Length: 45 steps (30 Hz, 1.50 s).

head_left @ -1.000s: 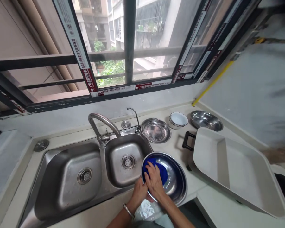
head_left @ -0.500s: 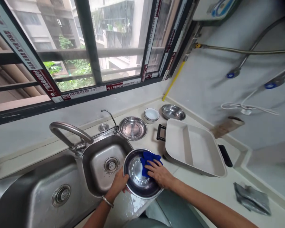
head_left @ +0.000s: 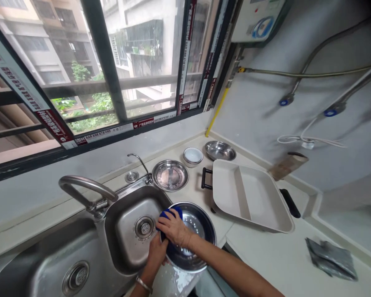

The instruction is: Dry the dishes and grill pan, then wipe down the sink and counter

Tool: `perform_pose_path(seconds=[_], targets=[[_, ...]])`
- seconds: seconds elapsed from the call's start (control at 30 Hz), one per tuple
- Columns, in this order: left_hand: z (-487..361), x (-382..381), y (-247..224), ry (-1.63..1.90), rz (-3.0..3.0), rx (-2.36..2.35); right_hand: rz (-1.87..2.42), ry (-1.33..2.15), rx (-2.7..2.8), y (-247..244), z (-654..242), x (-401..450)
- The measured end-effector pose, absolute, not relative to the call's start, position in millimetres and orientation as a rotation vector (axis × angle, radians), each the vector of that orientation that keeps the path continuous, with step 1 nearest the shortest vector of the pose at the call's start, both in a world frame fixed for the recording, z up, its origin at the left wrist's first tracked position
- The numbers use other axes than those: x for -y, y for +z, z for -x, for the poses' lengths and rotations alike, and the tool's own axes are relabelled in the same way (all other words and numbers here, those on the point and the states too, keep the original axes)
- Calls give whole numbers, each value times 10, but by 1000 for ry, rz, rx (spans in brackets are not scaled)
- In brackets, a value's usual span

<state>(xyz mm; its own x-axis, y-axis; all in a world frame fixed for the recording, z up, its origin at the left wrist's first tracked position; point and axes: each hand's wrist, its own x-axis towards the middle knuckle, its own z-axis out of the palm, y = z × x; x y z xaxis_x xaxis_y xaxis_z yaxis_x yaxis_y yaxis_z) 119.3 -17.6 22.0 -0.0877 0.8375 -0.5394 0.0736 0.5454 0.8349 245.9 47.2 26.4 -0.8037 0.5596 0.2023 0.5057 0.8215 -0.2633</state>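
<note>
Steel basin (head_left: 198,243) sits at the counter's front edge, just right of the small sink bowl (head_left: 132,231), and looks partly wiped, with droplets showing on its inner wall. Right hand (head_left: 174,228) presses a blue cloth (head_left: 170,214) on the near-left rim, fingers curled over it. Left hand (head_left: 157,252) grips the rim from below, wrist bent upward.

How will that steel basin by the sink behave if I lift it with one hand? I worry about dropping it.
The steel basin looks thin and shiny, so probably light and stiff. Wet patches on the counter beneath suggest a slippery rim. It overhangs the sink edge, with the left hand gripping its rim and the right hand pressing a blue cloth inside, so it may tip if released.
</note>
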Motion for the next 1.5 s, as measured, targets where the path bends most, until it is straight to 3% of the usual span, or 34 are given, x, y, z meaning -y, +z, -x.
perform_pose_path(seconds=[0.23,0.5,0.73,1.13,1.3,1.5], targets=[[-1269,229,177,822,-840,-1655,1195,58,2744,363,-2631,-871],[-1364,336,35,940,-661,-1573,1725,40,2553,482,-2692,-938],[-1304,350,234,858,-803,-1687,2075,123,2229,494,-2925,-789],[-1297,354,314,785,-920,-1765,2078,489,1715,392,-3446,-107],[-1124,371,339,613,-932,-1617,2215,504,1755,437,-3446,-94],[-910,-7,522,595,-1558,-1785,2093,369,2046,500,-3207,-261]])
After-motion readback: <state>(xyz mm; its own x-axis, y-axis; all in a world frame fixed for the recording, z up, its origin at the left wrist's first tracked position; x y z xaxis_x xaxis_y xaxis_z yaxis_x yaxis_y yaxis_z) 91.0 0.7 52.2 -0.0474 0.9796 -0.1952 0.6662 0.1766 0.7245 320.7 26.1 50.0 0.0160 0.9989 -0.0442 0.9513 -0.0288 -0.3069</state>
